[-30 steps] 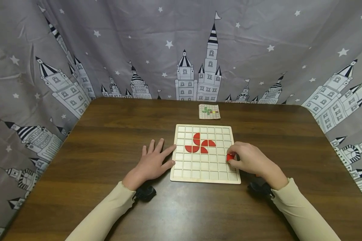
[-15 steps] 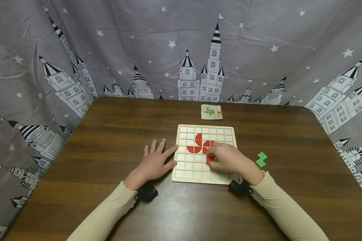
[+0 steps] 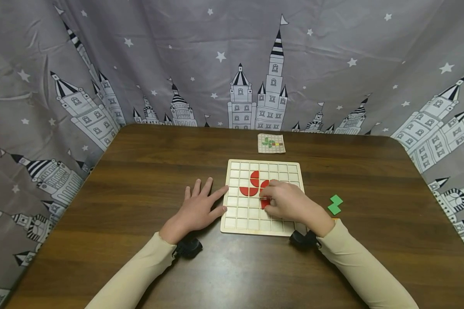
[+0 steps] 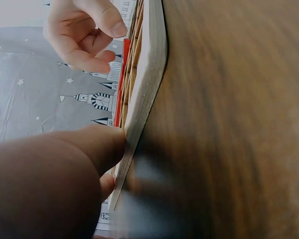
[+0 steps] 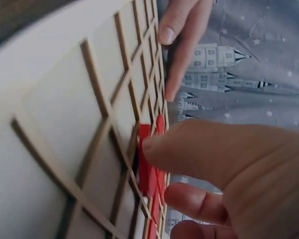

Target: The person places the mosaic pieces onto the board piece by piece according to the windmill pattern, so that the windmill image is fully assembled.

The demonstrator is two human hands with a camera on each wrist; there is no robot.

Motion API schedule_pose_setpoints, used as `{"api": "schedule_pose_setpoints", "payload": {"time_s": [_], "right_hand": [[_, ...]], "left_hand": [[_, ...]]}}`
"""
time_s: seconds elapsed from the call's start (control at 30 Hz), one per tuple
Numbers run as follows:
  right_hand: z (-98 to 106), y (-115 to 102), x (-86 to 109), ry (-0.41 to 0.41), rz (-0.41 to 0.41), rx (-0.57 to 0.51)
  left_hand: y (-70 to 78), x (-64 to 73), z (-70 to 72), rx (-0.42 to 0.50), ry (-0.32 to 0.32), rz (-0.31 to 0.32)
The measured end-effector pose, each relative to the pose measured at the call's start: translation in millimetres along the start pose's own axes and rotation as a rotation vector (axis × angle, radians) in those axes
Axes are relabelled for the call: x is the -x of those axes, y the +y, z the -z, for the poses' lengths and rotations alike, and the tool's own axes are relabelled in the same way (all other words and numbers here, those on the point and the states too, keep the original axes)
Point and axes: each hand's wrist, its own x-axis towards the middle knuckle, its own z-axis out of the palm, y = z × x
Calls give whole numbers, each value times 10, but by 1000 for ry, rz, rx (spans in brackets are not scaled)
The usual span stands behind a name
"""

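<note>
A pale wooden grid board (image 3: 263,232) lies on the table, with several red quarter-round tiles (image 3: 244,191) set in its cells as a pinwheel. My left hand (image 3: 195,210) rests spread on the table, index fingertip and thumb against the board's left edge. Over the lower right of the pinwheel, my right hand (image 3: 288,199) pinches a red tile (image 3: 264,204) at the cell below it. In the right wrist view the thumb presses on this red tile (image 5: 145,172), close over the grid; the fingers curl behind. Part of the pinwheel is hidden by the right hand.
Two green tiles (image 3: 334,205) lie corner to corner on the table right of the board. An orange piece (image 3: 336,219) peeks out by the right sleeve. Behind the board lies a small pattern card (image 3: 271,143); a grey castle-print curtain (image 3: 201,56) hangs beyond the table.
My right hand has carried the red tile from the board's right edge leftward to below the pinwheel. The green tiles have come into sight. The left hand stays at the edge.
</note>
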Motion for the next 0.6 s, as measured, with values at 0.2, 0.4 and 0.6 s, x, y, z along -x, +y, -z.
{"api": "schedule_pose_setpoints", "payload": {"time_s": [0.2, 0.4, 0.6], "right_hand": [[-4, 53, 18, 33, -4, -16], [-37, 47, -5, 18, -18, -20], [-51, 48, -17, 14, -40, -12]], "left_hand": [[7, 8, -1, 6, 0, -4], [8, 12, 4, 13, 0, -6], [2, 15, 6, 15, 2, -8]]}}
